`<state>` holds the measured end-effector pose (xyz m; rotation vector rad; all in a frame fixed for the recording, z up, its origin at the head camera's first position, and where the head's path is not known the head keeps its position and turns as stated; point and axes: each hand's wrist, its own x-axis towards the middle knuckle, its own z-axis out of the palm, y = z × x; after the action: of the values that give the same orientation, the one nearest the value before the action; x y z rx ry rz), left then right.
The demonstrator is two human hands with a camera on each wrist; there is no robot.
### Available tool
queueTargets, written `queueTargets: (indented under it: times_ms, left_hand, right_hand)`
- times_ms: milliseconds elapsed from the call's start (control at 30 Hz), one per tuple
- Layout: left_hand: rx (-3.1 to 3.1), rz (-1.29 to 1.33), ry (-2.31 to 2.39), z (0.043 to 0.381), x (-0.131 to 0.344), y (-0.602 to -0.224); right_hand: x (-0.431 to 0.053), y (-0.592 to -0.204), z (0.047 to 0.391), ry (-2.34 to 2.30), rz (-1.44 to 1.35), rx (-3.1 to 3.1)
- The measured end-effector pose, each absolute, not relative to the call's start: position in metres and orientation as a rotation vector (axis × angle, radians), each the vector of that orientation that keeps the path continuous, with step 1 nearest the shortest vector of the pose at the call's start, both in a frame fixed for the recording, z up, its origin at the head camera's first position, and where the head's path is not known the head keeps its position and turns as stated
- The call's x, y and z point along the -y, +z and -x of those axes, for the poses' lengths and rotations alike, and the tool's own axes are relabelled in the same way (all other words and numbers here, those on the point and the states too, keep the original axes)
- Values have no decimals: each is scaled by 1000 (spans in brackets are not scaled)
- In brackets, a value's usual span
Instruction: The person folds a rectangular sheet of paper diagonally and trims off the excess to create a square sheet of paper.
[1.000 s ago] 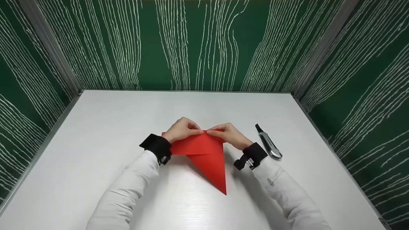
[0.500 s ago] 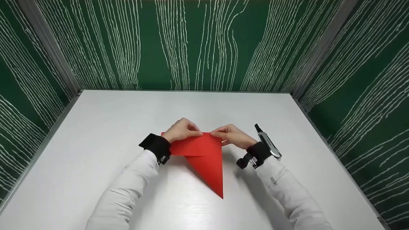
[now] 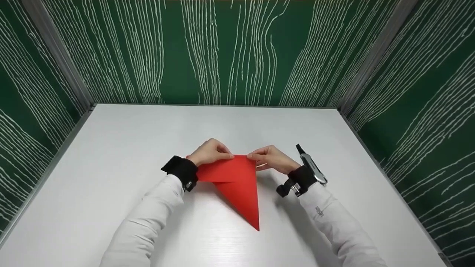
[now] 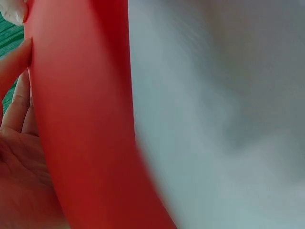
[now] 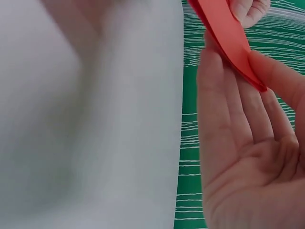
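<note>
Between both hands a folded sheet of red paper [image 3: 237,185] is held by its top edge, its pointed corner hanging toward the near side. My left hand [image 3: 210,152] pinches the edge near its middle, thumb in front. At the right end of that edge, my right hand [image 3: 274,158] grips the paper between thumb and fingers. In the left wrist view the red paper [image 4: 86,119] bends past the left palm [image 4: 24,162]. The right wrist view shows the layered paper [image 5: 228,38] pinched by the right hand [image 5: 252,143], thumb over the outstretched fingers.
A grey utility knife [image 3: 312,167] lies on the white table [image 3: 141,126] just beyond the right wrist, partly covered by the black wrist strap [image 3: 302,178]. Green walls with white line patterns [image 3: 237,52] enclose the table at the back and sides.
My right hand has slid slightly right and nearer along the paper's top edge, widening the gap between the hands. The paper has shifted a little left and nearer.
</note>
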<state>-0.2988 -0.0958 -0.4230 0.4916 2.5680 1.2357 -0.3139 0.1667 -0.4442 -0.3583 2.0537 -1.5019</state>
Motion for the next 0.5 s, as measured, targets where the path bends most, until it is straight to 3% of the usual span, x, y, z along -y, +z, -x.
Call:
queueTargets:
  times_ms: [500]
  left_hand:
    - [-2526, -491, 1196, 299, 98, -430]
  right_hand:
    - [-173, -452, 318, -1459, 369, -1988]
